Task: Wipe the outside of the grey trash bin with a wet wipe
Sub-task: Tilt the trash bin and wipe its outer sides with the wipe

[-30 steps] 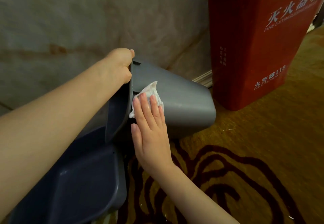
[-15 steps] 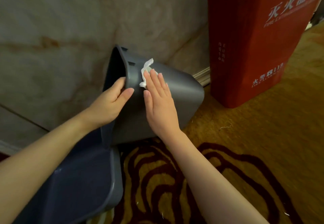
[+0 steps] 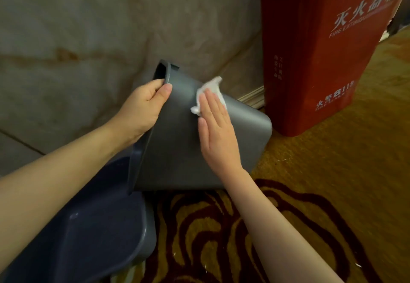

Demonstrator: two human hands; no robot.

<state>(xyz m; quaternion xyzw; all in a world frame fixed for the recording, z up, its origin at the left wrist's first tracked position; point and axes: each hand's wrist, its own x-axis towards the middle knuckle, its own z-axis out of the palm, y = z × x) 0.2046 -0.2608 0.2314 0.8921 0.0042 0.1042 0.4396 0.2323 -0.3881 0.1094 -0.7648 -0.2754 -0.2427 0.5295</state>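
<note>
Two hands work the tipped grey trash bin [image 3: 177, 140] beside the red extinguisher box [image 3: 315, 49]: left hand [image 3: 144, 105] grips its rim, right hand [image 3: 216, 125] lies flat, pressing the wet wipe [image 3: 210, 93]. The bin looks light, stiff and smooth; the rim seems the surest hold.

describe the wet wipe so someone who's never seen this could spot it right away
Start at the tall red fire extinguisher box against the wall; the tipped grey trash bin lies just left of it on the patterned carpet. The wet wipe is the small crumpled white sheet pressed flat against the bin's outer side under the right hand, the only white thing on that dark surface.
</note>
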